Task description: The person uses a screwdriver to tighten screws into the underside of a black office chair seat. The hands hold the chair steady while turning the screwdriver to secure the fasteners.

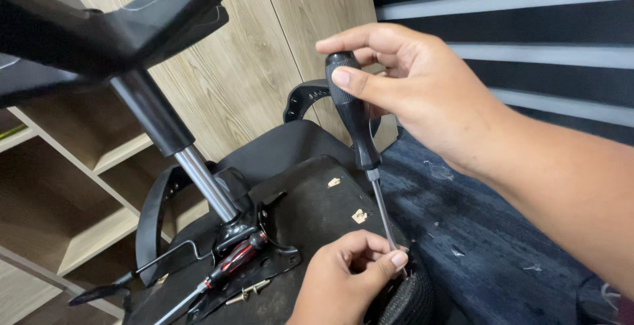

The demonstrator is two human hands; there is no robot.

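Our right hand (422,94) grips the black handle of a long screwdriver (356,133), fingers wrapped around its top — thumb pressed along the side. The shaft runs down and slightly right to the edge of the overturned chair seat (317,199), our landmark here. Our left hand (347,272) sits at that same near edge, fingers pinched narrow around the screwdriver's tip; what lies under the tip we cannot tell.

Left of the tip, on the seat's underside, a red-and-black screwdriver (234,262) lies across the metal mechanism plate (264,232). Two loose screws (247,292) rest just beside it, nearer us. The gas-lift column (191,166) rises from the plate up and left to the chair's black base (119,21). Behind the seat — wooden shelving (79,186). Right of the seat, dark blue fabric (475,232), flecked with bits of debris.
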